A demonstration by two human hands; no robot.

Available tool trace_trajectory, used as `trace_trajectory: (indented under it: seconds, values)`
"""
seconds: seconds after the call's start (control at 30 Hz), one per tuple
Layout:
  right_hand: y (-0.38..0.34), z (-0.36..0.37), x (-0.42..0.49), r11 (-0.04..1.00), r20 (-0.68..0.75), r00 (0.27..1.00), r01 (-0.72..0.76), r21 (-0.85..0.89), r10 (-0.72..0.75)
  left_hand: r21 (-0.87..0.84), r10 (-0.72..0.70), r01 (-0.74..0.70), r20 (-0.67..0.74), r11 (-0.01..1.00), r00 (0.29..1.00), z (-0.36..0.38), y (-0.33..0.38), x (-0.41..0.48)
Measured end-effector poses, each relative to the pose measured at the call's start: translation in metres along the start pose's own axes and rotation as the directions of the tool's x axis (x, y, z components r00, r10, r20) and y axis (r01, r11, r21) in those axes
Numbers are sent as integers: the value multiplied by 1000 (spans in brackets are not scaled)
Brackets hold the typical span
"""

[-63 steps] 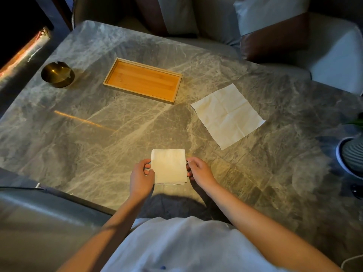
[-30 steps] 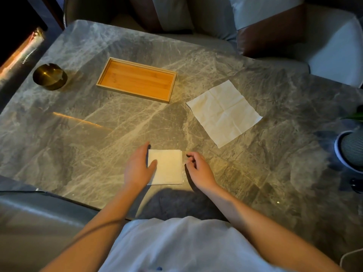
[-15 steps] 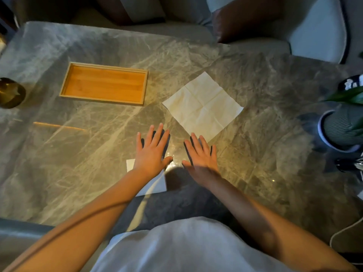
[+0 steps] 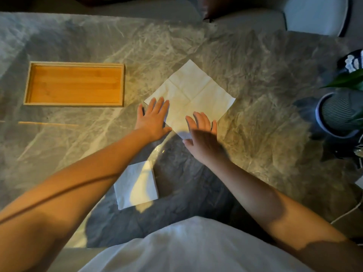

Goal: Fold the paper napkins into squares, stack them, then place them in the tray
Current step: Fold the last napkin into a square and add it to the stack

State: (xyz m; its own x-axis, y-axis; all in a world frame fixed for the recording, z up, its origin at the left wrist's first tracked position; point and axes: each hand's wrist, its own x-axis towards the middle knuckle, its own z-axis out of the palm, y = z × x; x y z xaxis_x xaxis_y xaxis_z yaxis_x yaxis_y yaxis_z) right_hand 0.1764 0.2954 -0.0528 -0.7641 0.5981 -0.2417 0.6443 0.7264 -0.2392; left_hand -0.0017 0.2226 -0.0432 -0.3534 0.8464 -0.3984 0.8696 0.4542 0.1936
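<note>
An unfolded white napkin (image 4: pixel 194 91) lies as a diamond in the middle of the grey marble table (image 4: pixel 255 65). My left hand (image 4: pixel 154 119) rests flat, fingers spread, on its near-left corner. My right hand (image 4: pixel 203 137) hovers open over its near corner, fingertips at the paper's edge. A folded square napkin (image 4: pixel 137 186) lies near me between my forearms, partly covered by the left arm. The wooden tray (image 4: pixel 73 64) sits at the far left with nothing in it.
A ribbed grey plant pot (image 4: pixel 338 112) with green leaves stands at the right edge. A white cable (image 4: pixel 347 212) runs off the near right. Cushioned seats line the far side of the table.
Both hands let go of the folded napkin and reached forward to the unfolded one. The camera tipped forward and right, so the brass bowl left the view.
</note>
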Motion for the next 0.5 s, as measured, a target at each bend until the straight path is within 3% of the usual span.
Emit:
trace_trajectory:
  seconds: [0.07, 0.3, 0.5]
  values:
    - [0, 0, 0, 1000, -25, 999, 23, 10, -23, -30, -11, 11, 3, 999, 1000, 1, -9, 5]
    - [8, 2, -11, 991, -117, 993, 32, 131, -17, -9, 23, -26, -201, 1000, 979, 8, -25, -15]
    - [13, 14, -34, 960, -253, 965, 3, 279, 70, -49, 41, -53, -222, 997, 974, 26, -30, -50]
